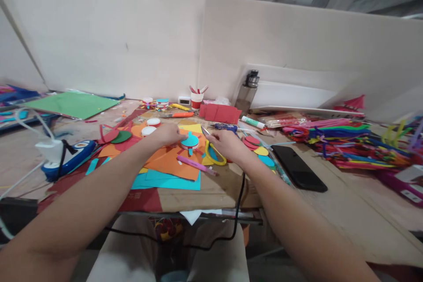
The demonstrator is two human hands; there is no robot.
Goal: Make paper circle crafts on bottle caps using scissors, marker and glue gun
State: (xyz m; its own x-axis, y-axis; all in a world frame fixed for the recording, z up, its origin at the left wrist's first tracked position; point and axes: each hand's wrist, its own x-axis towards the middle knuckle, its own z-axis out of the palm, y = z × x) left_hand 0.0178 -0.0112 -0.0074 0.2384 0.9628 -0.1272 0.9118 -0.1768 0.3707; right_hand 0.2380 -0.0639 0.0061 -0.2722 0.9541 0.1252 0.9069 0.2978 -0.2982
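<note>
My left hand [168,135] is closed, its fingertips at the left edge of a small round paper craft [190,141] with a light-blue top and a red-and-white side. What those fingers pinch, if anything, is hidden. To the right of the craft, my right hand [227,143] is closed on scissors, a metal blade [205,131] pointing up and left from the fingers. A yellow handle loop [216,161] shows below that hand. Under the craft lies orange paper [168,165], with a pink pen [194,164] across it. Two white discs [148,131] sit beyond my left wrist.
Light-blue sheets [165,180] lie at the near edge. On the right are a black phone [299,169], coloured paper circles [261,152] and bundled pipe cleaners [337,136]. A blue power strip [72,161] stands left. Behind are red cards [220,113], a bottle [246,94] and a pen cup [197,99].
</note>
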